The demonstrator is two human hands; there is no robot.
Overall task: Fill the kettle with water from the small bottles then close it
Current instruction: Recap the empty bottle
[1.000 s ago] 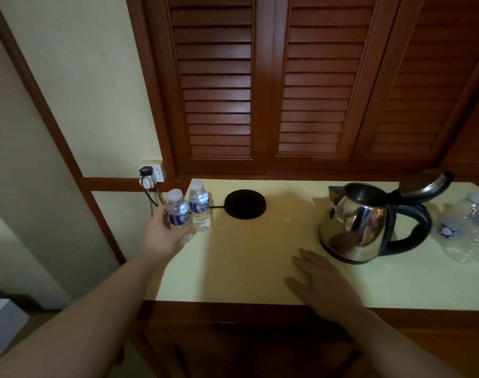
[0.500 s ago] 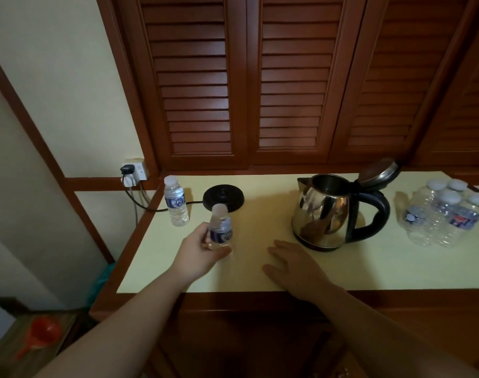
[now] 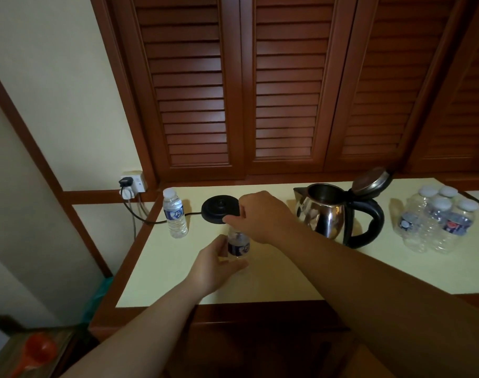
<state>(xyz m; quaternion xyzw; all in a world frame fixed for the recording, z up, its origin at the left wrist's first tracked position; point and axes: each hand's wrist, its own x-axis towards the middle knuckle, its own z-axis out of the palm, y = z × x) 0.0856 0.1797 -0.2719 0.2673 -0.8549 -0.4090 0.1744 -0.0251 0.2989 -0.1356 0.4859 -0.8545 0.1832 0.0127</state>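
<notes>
A small clear water bottle (image 3: pixel 238 246) with a dark label stands on the pale countertop (image 3: pixel 287 276). My left hand (image 3: pixel 215 264) grips its body from the left. My right hand (image 3: pixel 261 216) curls over its top, hiding the cap. A second small bottle (image 3: pixel 175 214), full with a white cap, stands at the back left. The steel kettle (image 3: pixel 328 214) with a black handle stands to the right, its lid (image 3: pixel 370 181) tipped open.
The black kettle base (image 3: pixel 219 210) sits behind the held bottle, its cord running to a wall socket (image 3: pixel 131 182). Several empty-looking capped bottles (image 3: pixel 437 222) cluster at the far right. Louvred wooden doors (image 3: pixel 260 85) rise behind the counter. An orange object (image 3: pixel 36 350) lies low at the left.
My left hand carried one bottle from the back left to the counter's middle. My right hand lifted off the countertop and came down over the bottle's top.
</notes>
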